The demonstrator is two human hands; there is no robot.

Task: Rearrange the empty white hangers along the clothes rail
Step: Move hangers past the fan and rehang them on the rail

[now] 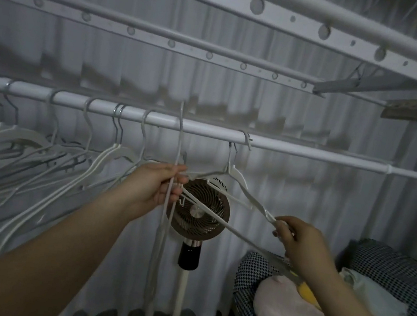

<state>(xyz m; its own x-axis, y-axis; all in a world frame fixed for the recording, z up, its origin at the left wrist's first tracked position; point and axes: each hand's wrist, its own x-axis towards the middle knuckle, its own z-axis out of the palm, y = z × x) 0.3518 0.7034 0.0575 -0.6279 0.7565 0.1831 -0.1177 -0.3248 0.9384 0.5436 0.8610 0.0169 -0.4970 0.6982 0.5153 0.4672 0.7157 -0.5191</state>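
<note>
Arms outstretched, left grip (154, 187) and right grip (300, 243) both curled.

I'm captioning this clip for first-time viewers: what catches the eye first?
At centre, the left hand grips upright white hangers while the right hand pinches the tip of a hanger hanging under the rail. Left of them, empty hangers crowd the rail, and a round fan stands behind the hands.

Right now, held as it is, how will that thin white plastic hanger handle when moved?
The thin white plastic hanger is probably light: the right hand merely pinches its end. Its slim arms look likely to flex. It may snag the other white hangers gripped by the left hand.
</note>
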